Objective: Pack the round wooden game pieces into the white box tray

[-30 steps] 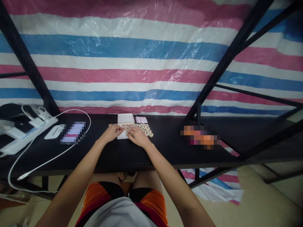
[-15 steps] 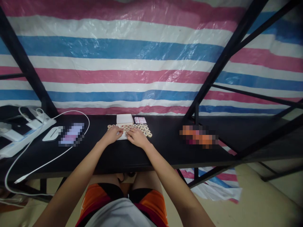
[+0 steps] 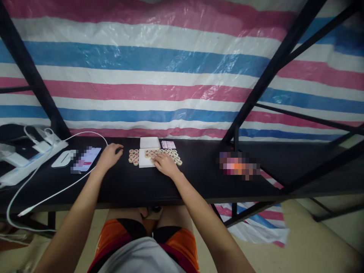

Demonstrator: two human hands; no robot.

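An open white box (image 3: 146, 163) sits on the black table with its lid part (image 3: 149, 143) behind it. Round Chinese chess pieces with red characters (image 3: 148, 152) lie in the box. My right hand (image 3: 165, 163) is over the box's right side, its fingers bent and closed at a piece; the fingertips partly hide it. To the left of the box, red-marked pieces (image 3: 133, 156) stand in two columns. Dark-marked pieces (image 3: 175, 156) lie to the right of the box, some hidden behind my right hand. My left hand (image 3: 112, 154) hovers apart from the pieces, fingers spread, holding nothing.
Beside the lid lies a small pink-and-white printed sheet (image 3: 168, 145). On the left are a phone (image 3: 91, 159), a white device (image 3: 63, 159), a white cable (image 3: 59, 195) and a power strip (image 3: 31, 161). A blurred orange item (image 3: 237, 165) lies right. Black frame bars (image 3: 263, 83) flank the table.
My left hand has moved left, away from the box, and its fingers have spread. More of the box and the left-hand pieces now shows. My right hand stays at nearly the same place.
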